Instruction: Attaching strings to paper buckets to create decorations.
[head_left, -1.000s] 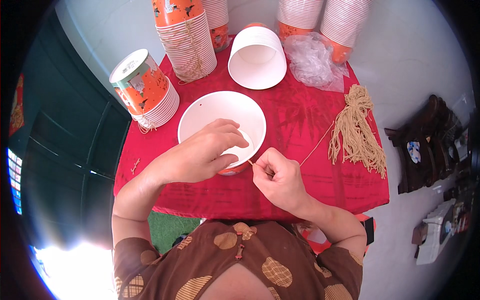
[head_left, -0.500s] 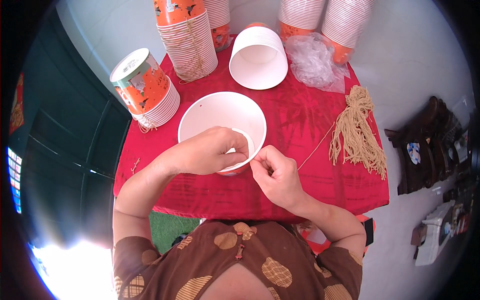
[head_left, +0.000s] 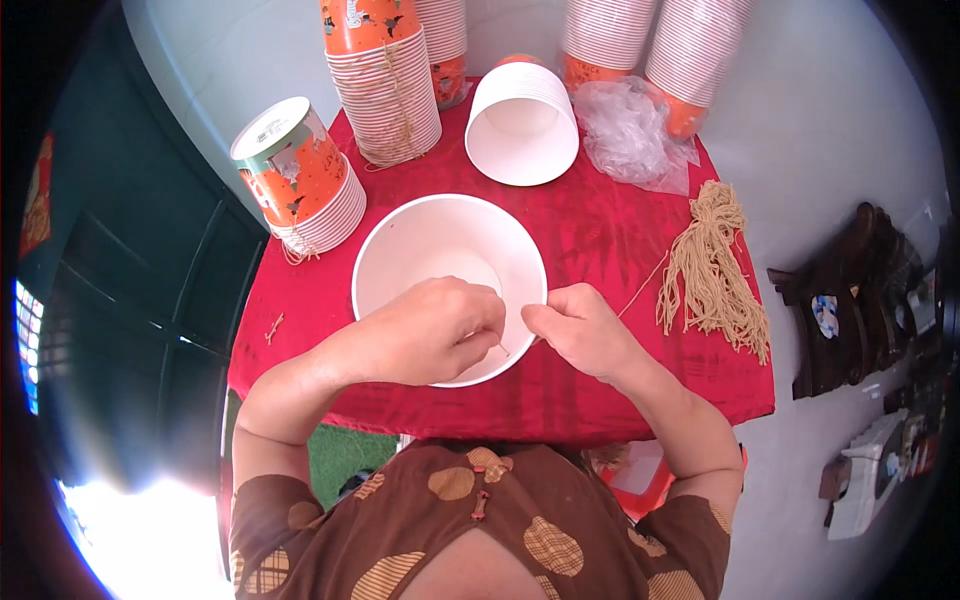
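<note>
A white-lined paper bucket (head_left: 400,235) is on the table in front of me, its opening facing up towards me. My left hand (head_left: 445,325) reaches over its near rim into the opening, fingers pinched together. A short end of twine (head_left: 504,349) pokes out by those fingertips, against the inner wall. My right hand (head_left: 582,325) is closed at the right side of the rim, thumb against the edge. A thin twine strand (head_left: 645,283) runs from behind this hand to a tan twine bundle (head_left: 715,270) on the right; its fingers hide the exact grip.
Nested orange buckets stand upside down at the left (head_left: 300,185), with a taller stack (head_left: 385,95) behind. An open white bucket (head_left: 520,135) lies on its side at the back, beside crumpled clear plastic (head_left: 635,130). A red cloth (head_left: 600,400) covers the table.
The bucket has turned so more of its inside shows. My right hand has shifted right and my left hand slightly down. A twine end now shows inside by my left fingers.
</note>
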